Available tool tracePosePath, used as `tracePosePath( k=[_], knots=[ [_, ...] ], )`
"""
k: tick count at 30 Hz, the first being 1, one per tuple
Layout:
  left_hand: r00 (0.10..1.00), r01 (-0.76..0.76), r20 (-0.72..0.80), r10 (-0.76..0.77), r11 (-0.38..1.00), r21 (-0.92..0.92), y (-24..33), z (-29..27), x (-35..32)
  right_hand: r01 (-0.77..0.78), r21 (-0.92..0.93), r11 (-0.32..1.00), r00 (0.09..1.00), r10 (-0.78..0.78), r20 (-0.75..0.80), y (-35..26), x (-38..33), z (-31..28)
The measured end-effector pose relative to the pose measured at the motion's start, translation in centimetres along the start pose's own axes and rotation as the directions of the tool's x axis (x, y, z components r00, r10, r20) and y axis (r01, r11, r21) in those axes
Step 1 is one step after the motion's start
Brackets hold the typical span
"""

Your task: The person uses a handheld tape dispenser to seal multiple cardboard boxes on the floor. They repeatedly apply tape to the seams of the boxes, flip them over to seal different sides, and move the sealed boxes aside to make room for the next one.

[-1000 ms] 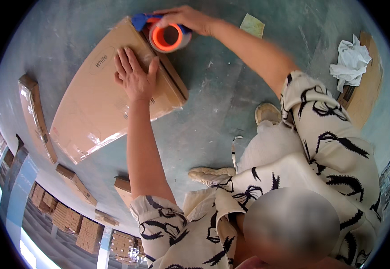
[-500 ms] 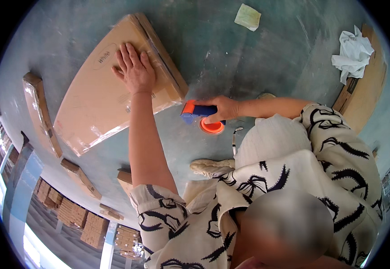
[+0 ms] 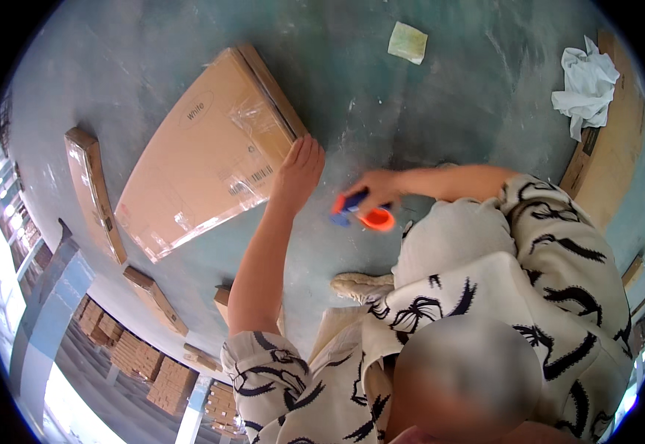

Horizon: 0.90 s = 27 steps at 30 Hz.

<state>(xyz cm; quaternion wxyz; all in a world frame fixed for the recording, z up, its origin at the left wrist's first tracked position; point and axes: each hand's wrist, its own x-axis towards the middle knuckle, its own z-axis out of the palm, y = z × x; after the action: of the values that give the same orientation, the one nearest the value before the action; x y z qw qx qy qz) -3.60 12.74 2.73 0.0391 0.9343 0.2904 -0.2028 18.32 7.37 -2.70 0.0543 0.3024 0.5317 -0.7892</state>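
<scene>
Cardboard box (image 3: 204,148) meets the open left hand (image 3: 298,172); right hand (image 3: 374,194) grips a half-hidden tape dispenser (image 3: 363,211).

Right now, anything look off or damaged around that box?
The flat cardboard box looks intact, but its clear tape near the end is wrinkled, not smooth. A crumpled white cloth and a paper scrap lie loose on the floor.

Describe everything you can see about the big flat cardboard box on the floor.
The flat cardboard box is a wide, thin brown carton lying flat on the blue-green concrete floor. Clear packing tape runs shiny across its top near the right end, and a barcode label and a small oval mark sit on its face. The end wall facing right shows layered flaps. The left hand rests its fingers on the box's near right corner.
</scene>
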Motion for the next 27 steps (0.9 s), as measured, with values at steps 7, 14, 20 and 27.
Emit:
tracePosePath(
  k=[7, 14, 20, 27],
  knots=[
    [0.977, 0.115, 0.189, -0.103, 0.992, -0.051, -0.5, -3.9, 3.3, -0.062, 0.407, 0.911, 0.972, 0.148, -0.183, 1.5, -8.0, -3.8],
    [0.902, 0.425, -0.076, -0.424, 0.845, 0.325, -16.7, -2.6, 12.2, 0.082, 0.571, 0.817, 0.941, 0.125, -0.314, -3.2, -9.8, -6.9],
    [0.525, 0.848, 0.42, -0.741, 0.411, -0.335, -19.3, -6.0, 12.9, 0.087, 0.738, 0.669, 0.941, 0.187, -0.281, -2.3, -11.6, -7.8],
    [0.556, 0.782, 0.025, -0.831, 0.513, -0.353, -9.4, 0.0, 8.2, 0.187, 0.761, 0.621, 0.931, 0.134, -0.338, -3.1, -9.2, -9.6]
  ],
)
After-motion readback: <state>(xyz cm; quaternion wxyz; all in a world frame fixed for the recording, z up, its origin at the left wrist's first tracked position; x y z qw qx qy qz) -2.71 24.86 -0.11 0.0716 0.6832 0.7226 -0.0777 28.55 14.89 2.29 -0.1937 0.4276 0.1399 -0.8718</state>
